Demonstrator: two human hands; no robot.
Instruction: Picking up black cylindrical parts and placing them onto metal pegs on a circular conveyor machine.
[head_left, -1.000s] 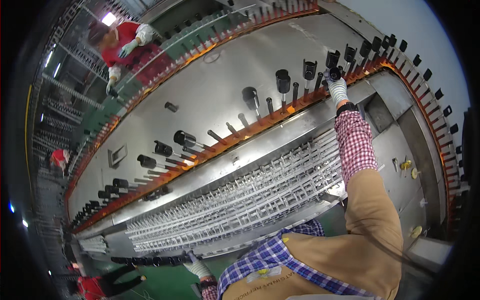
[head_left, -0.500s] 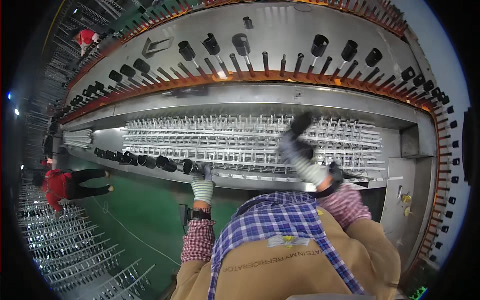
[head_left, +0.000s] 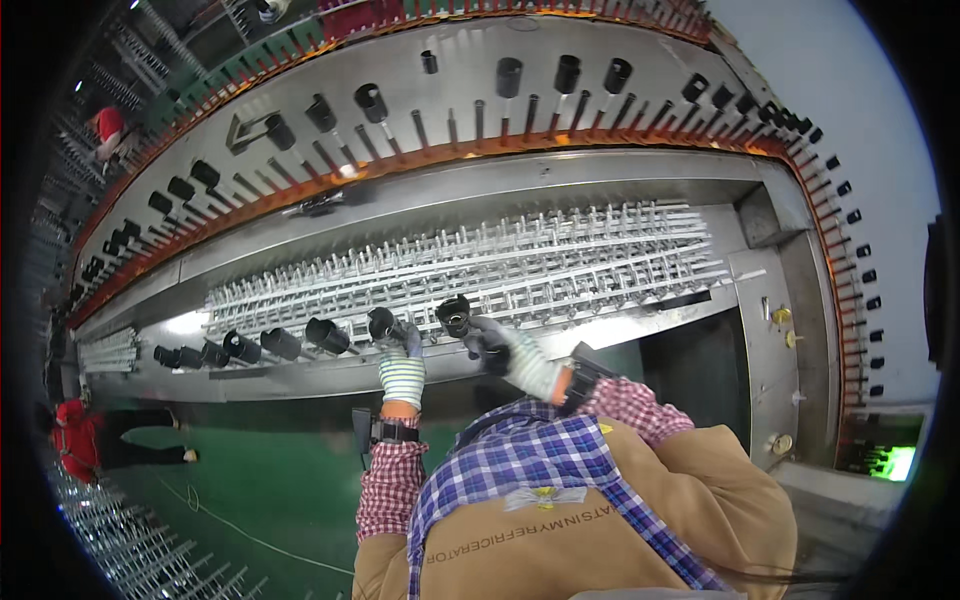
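My left hand (head_left: 402,362), in a striped glove with grey fingertips, is closed at the near right end of a row of black hollow cylinders (head_left: 281,344). The cylinders seem to sit along a thin metal bar, mostly hidden by them and by my fingers. Just right of it, my right hand (head_left: 520,362), gloved the same way, grips a black cylinder (head_left: 453,316) with its open end showing. A second dark cylinder (head_left: 495,359) appears tucked against that palm, partly hidden. Both hands are above the front edge of a metal trough (head_left: 600,338).
Stacked silver pronged racks (head_left: 480,265) fill the trough. Beyond it, an orange-lit conveyor line (head_left: 450,148) carries upright pins, several topped with black cylinders. A loose cylinder (head_left: 429,62) stands on the metal deck. A person in red (head_left: 78,440) is at the far left.
My right hand has come from over the racks at the right to beside my left hand, bringing black cylinders. My left hand keeps its grip. The view has turned.
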